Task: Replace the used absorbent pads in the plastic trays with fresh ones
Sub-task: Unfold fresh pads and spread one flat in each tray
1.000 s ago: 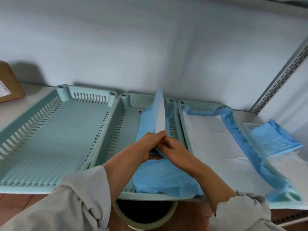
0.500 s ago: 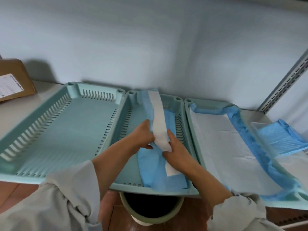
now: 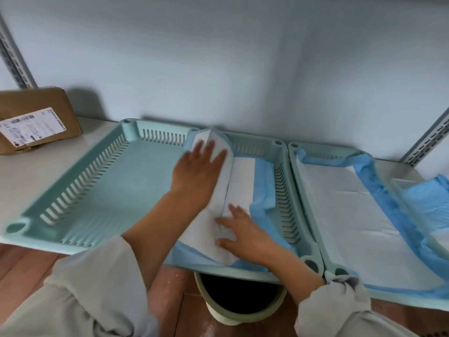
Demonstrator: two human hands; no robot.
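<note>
On the shelf, middle tray (image 3: 281,152), my left hand (image 3: 196,173) and right hand (image 3: 245,233) both flat, fingers straight, pressing fresh pad (image 3: 240,181) half unfolded inside it, bin (image 3: 239,302) below.

wall (image 3: 218,57): pale blue-grey | shelf (image 3: 48,164): white (slotted metal uprights (image 3: 427,139) at sides) | floor (image 3: 21,266): reddish-brown
</note>
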